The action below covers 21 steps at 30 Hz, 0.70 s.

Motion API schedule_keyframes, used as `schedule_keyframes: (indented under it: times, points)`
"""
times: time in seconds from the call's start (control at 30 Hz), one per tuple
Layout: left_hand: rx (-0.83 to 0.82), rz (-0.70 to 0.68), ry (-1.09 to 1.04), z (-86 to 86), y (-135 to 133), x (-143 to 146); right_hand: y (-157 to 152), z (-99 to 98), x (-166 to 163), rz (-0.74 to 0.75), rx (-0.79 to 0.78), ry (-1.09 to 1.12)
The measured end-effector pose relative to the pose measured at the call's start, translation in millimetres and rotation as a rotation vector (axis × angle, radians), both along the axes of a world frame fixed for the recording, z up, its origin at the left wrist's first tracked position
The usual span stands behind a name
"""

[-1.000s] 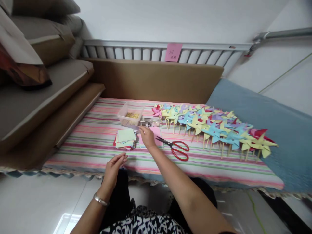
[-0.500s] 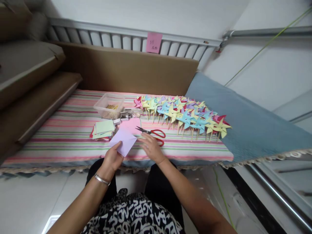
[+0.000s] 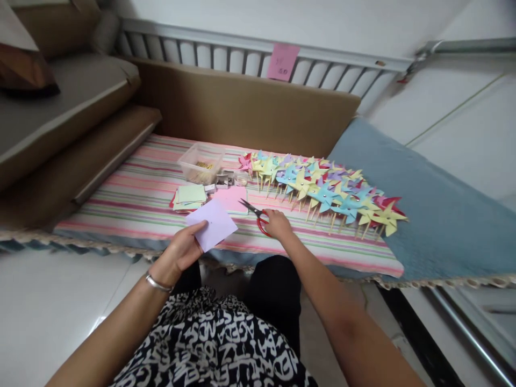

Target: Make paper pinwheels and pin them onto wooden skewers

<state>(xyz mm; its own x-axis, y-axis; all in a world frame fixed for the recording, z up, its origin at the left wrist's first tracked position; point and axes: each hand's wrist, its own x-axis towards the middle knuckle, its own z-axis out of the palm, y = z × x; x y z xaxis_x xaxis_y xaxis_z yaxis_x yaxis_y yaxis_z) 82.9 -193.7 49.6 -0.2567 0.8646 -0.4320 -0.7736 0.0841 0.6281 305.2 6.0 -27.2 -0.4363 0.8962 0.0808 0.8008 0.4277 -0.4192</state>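
Note:
My left hand [image 3: 186,246] pinches a square of lilac paper [image 3: 215,224] by its left corner, thumb on top, above the front edge of the striped cloth. My right hand [image 3: 278,223] has its fingers on the red handles of a pair of scissors [image 3: 261,219], whose dark blades are slightly apart and point left. Just behind the lilac square lies a pink sheet [image 3: 231,199]. A stack of coloured paper squares [image 3: 190,196], pale green on top, sits to the left of it.
Many paper pinwheels on sticks [image 3: 322,191] stand at the right. Behind the papers are a clear plastic tub [image 3: 200,164] of small sticks and little boxes [image 3: 222,180]. Cardboard [image 3: 250,110] lines the back, and big cartons [image 3: 80,107] stand at the left.
My right hand has moved from above the scissors to grip their handles, and the scissors have turned a little. My left hand still holds the lilac paper. The camera view has shifted left.

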Motion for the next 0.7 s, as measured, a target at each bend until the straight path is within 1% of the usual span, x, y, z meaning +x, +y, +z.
schedule_keyframes:
  times: [0.1, 0.17, 0.27, 0.3, 0.33, 0.37, 0.4, 0.43, 0.47, 0.53, 0.63, 0.7]
  points:
    - [0.038, 0.034, -0.041, 8.2, -7, -7, -12, 6.1, 4, -0.020, -0.043, 0.065]
    - [0.053, 0.096, -0.056, 14.8, -10, -10, -31, 7.6, 10, -0.052, -0.071, 0.144]
    - [0.055, 0.210, -0.073, 22.3, -10, -7, -78, 6.9, 19, -0.106, -0.145, 0.292]
    - [0.066, 0.226, -0.078, 23.5, -9, -4, -97, 7.1, 21, -0.115, -0.189, 0.381]
    - [0.083, 0.230, -0.081, 24.0, -8, 0, -117, 8.4, 22, -0.123, -0.325, 0.637]
    - [0.104, 0.221, -0.081, 23.7, -6, 4, -137, 11.1, 22, -0.094, -0.475, 0.833]
    - [0.128, 0.210, -0.079, 22.9, -4, 9, -155, 15.4, 22, -0.050, -0.607, 0.952]
    - [0.149, 0.204, -0.075, 21.5, -2, 13, -172, 21.5, 20, -0.008, -0.705, 1.002]
    - [0.163, 0.205, -0.071, 19.7, -1, 17, -186, 29.0, 18, 0.001, -0.735, 1.016]
    - [0.164, 0.223, -0.066, 15.3, 2, 24, -206, 45.9, 14, 0.025, -0.742, 0.958]
    - [0.117, 0.261, -0.055, 8.4, 1, 29, -217, 66.6, 7, 0.087, -0.728, 0.844]
    - [0.100, 0.289, -0.052, 5.2, -2, 31, -219, 73.3, 3, 0.125, -0.714, 0.805]
